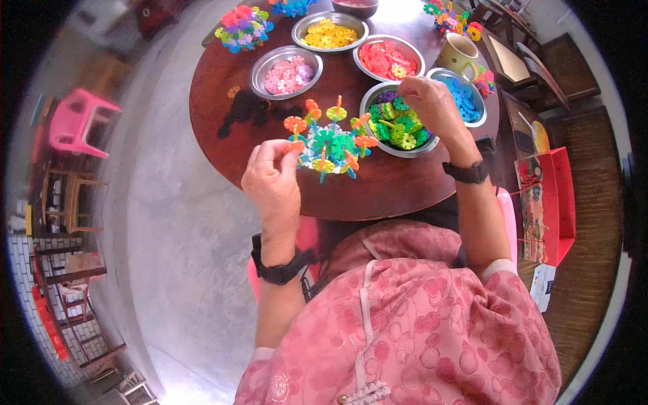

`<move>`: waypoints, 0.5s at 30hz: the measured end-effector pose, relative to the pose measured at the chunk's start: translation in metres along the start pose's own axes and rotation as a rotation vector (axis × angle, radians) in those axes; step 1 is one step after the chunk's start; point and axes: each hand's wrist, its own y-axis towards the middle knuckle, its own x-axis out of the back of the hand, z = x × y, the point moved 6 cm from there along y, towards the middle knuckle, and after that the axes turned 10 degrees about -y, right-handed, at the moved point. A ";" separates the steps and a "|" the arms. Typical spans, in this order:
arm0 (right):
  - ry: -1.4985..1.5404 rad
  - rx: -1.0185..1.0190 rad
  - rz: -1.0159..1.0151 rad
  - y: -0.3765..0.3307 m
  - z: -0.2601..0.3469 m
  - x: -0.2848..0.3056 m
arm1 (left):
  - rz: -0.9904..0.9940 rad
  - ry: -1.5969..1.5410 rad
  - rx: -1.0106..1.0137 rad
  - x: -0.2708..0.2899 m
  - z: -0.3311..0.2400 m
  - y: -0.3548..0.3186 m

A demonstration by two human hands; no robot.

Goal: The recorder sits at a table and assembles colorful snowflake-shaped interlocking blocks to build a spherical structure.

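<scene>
My left hand (271,174) pinches an orange disc at the left edge of a built ring of slotted flower discs (331,143). It has green and white discs in the middle and orange, yellow and blue ones standing around. My right hand (432,104) is above the steel bowl of green discs (398,154), its fingers curled together and pointing down; what they hold, if anything, is hidden. Close to this hand stand a bowl of blue discs (481,121) and a bowl of red discs (358,62).
Bowls of pink discs (254,75) and yellow discs (297,32) stand farther back on the round brown table (219,152). Black discs (244,113) lie loose at the left. A mug (459,50) and colourful disc models (244,30) are near the rim. A pink stool (84,121) stands left.
</scene>
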 end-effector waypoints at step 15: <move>-0.219 -0.097 0.124 -0.008 -0.006 0.011 | 0.197 -0.158 0.184 0.014 0.025 0.006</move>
